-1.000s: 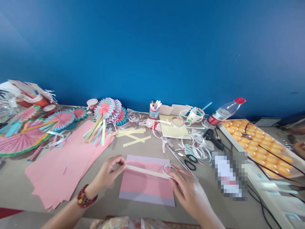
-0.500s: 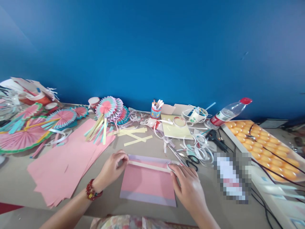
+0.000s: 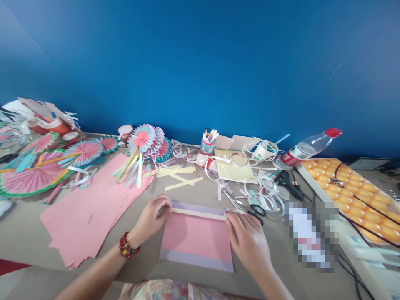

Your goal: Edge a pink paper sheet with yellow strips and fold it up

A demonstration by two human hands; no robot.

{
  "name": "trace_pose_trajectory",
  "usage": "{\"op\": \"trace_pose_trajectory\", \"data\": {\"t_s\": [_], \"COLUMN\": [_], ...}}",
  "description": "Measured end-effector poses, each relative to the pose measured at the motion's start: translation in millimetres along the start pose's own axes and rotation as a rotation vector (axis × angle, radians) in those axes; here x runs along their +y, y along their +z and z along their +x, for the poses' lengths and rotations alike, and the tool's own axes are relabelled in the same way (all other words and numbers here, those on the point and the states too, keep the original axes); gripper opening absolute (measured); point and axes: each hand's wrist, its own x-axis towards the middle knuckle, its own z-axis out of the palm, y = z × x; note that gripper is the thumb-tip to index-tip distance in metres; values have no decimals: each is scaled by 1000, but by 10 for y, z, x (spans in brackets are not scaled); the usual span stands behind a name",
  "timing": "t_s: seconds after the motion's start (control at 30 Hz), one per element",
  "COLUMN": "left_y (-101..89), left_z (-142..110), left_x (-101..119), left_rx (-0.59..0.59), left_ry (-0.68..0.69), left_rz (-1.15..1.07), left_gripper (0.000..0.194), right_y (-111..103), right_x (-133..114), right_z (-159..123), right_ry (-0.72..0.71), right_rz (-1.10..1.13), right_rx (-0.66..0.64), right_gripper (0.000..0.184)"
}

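Note:
A pink sheet [image 3: 196,235] with lilac bands along its far and near edges lies on the table in front of me. Across it, close to the far lilac band [image 3: 198,207], stretches a whitish strip of tape [image 3: 198,214]. My left hand [image 3: 153,218] pinches the strip's left end at the sheet's far left corner. At the other end, my right hand [image 3: 248,237] is closed over a tape roll [image 3: 230,211], mostly hidden by the fingers. Whether the strip's middle touches the paper I cannot tell. Scissors [image 3: 237,202] lie just beyond my right hand.
Pink sheets [image 3: 90,208] are piled at left, near folded paper fans [image 3: 143,139]. Yellow strips [image 3: 181,177] lie beyond my hands. A glue gun [image 3: 289,183], white tape loops [image 3: 265,193], a bottle [image 3: 309,148] and a yellow bumpy panel [image 3: 350,191] are at right.
The tape strip has shifted slightly toward the sheet's far edge and now sits more nearly parallel to the lilac band. Both hands keep their grip; the view has moved a little.

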Motion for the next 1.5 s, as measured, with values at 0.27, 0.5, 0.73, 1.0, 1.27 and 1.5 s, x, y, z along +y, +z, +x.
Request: {"op": "trace_pose_trajectory", "data": {"t_s": [0.27,0.5,0.73,1.0,1.27,1.5], "left_y": [28,21,27,34,56,72], "left_z": [-21,6,41,62,54,60], "left_x": [-106,-108,-91,-89,-138,-163], "left_rx": [17,36,46,41,62,66], "left_ry": [2,-15,11,33,51,53], "left_rz": [112,188,238,309,351,387], "left_gripper": [12,12,12,13,14,12], "right_y": [100,144,200,232,266,266], "right_x": [1,53,104,108,115,121], "right_z": [-36,-17,5,39,11,3], "right_ry": [12,-56,-93,-120,-126,-128], "right_rz": [49,-52,-102,-98,-86,-91], "right_rx": [-62,-15,-8,-1,-2,-22], "right_gripper": [19,26,29,29,30,30]}}
